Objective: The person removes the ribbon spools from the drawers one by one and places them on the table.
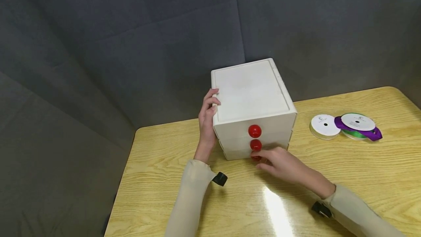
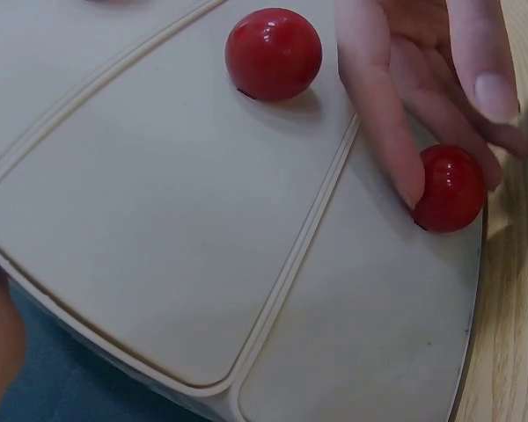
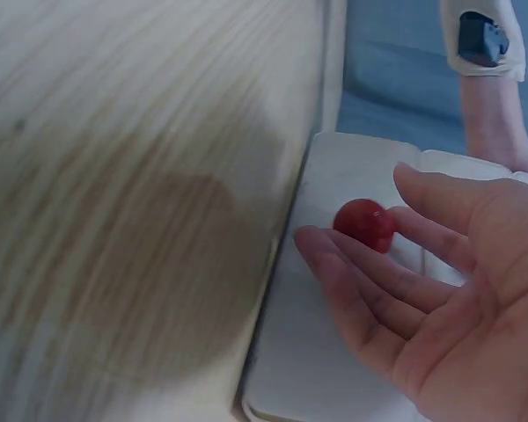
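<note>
A white box of stacked drawers (image 1: 253,90) stands on the table, with round red knobs down its front. My left hand (image 1: 208,118) rests against the box's left side, its fingertips over the top edge. At the lowest red knob (image 2: 451,189), my right hand (image 1: 279,162) has its fingers on both sides of the knob. The thumb of that hand stands apart from the knob. The middle knob (image 1: 255,145) and the top knob (image 1: 254,131) are untouched. The drawers look closed.
To the right on the wooden table (image 1: 158,167) lies a white ribbon spool (image 1: 323,125). Beside it another spool (image 1: 357,121) sits on green ribbon, with purple ribbon (image 1: 375,134) around it. A dark grey cloth (image 1: 148,46) hangs behind the table.
</note>
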Demonstrator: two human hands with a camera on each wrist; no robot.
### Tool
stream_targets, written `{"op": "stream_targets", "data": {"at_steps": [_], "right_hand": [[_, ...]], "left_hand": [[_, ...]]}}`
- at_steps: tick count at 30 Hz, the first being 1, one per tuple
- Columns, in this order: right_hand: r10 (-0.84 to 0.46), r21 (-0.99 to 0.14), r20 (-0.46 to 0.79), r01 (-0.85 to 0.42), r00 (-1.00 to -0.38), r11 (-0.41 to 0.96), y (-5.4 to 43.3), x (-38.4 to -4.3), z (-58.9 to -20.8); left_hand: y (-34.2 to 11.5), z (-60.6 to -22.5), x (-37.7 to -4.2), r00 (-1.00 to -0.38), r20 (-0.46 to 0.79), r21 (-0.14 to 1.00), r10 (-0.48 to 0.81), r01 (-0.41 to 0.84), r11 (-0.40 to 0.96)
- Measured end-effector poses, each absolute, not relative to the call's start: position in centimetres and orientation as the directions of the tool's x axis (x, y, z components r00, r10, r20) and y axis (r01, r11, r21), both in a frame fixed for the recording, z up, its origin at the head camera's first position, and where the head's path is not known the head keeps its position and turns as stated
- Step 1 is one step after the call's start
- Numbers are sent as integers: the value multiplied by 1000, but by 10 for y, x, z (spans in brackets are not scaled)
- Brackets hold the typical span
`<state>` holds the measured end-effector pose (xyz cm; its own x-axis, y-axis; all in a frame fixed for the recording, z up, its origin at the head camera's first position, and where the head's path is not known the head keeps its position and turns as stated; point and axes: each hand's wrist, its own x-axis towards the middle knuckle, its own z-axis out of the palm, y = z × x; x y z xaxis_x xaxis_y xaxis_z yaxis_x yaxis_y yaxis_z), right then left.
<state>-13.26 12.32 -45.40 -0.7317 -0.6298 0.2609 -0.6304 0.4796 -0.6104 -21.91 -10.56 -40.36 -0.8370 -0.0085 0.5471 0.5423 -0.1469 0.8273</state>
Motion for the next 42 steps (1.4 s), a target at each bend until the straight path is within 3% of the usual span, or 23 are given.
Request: {"op": "stream_targets", "data": {"at_steps": [12,18,28,42], "right_hand": [[-551,-628,322,-609,-770,484,121,-141,-471],[-468,-685,332,-551,-819,477,116,-138,-475],[-312,-859,191,-313,-931,406,108,-131,-479],[-306,-879,105,-233,-946,417,110,-122,-474]], "left_hand": [[-105,-404,-220,-835,550,825,-12,546,-148],[-105,-403,-220,-834,552,823,-14,547,-150],[-104,-403,-219,-843,538,833,-18,535,-139],[-104,-404,-221,-834,551,826,-22,549,-130]]}}
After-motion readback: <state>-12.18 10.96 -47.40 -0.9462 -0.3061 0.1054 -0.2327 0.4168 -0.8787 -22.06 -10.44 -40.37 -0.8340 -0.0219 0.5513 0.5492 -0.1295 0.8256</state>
